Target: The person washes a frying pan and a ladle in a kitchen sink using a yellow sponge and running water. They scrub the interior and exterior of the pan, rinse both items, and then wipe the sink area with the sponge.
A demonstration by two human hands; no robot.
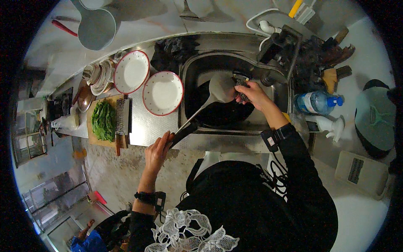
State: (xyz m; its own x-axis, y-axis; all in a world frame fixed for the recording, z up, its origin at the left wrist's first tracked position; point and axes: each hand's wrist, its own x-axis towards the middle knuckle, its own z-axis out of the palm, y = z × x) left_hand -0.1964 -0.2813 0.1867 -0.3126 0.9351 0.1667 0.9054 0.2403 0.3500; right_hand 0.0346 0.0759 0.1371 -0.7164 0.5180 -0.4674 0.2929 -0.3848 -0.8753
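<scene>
My left hand (159, 149) grips the handle end of a metal wok turner (217, 89), its long shaft slanting up over the sink. Against the turner's broad head, my right hand (255, 96) presses a dark scouring pad (241, 91), probably steel wool. Below them a black wok (207, 115) lies in the stainless-steel sink (264, 127). The wok's black handle (184, 134) sticks out over the sink's front edge, close beside my left fingers; whether they touch it, I cannot tell. The tap (272, 77) stands right of my right hand.
Left of the sink are two red-rimmed plates (163, 93) and a cutting board (91, 132) with leafy greens (103, 121) and a cleaver (122, 118). A blue bottle (315, 102) and spray bottle (327, 126) lie right. Another person (91, 236) is at lower left.
</scene>
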